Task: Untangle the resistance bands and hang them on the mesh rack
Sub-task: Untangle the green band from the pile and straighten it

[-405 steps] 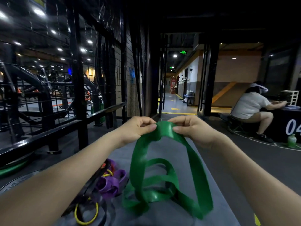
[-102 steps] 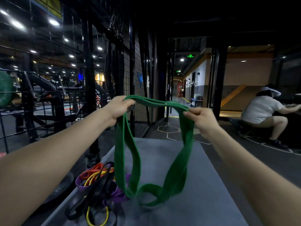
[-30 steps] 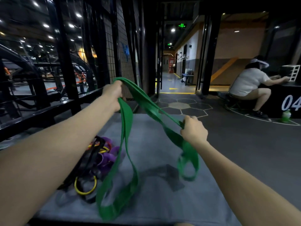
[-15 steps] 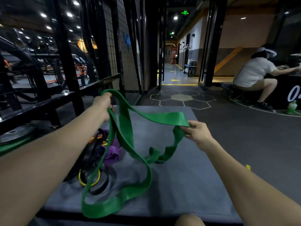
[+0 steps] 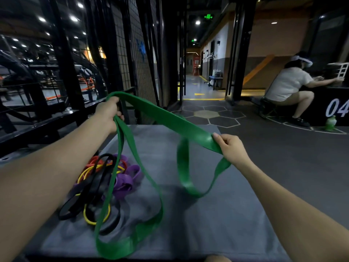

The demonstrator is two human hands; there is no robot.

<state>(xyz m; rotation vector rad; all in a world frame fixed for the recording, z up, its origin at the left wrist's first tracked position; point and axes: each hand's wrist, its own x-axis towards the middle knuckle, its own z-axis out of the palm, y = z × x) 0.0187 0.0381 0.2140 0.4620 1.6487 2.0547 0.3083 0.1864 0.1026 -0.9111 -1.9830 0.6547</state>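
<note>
Head view shows a mesh rack point(image 5: 132, 59) that stands tall behind the far left corner of the worktop point(image 5: 217, 214), which is covered with grey mat. A person in a white shirt point(image 5: 289, 86) sits far at the right, well apart from the worktop. Above the worktop a green band point(image 5: 170, 118) is stretched between the two hands. One long loop of it hangs from the left hand and reaches the near edge of the worktop, and a shorter loop hangs under the right hand, over the middle. On the left side of the worktop lies a pile of bands point(image 5: 102, 184), black, purple, yellow and orange, tangled together; the long green loop hangs in front of this pile. The left hand point(image 5: 108, 114) has its grip closed around the green band, near the far left corner. The right hand point(image 5: 231, 148) pinches the flat band between thumb and curled fingers, near the right edge.
</note>
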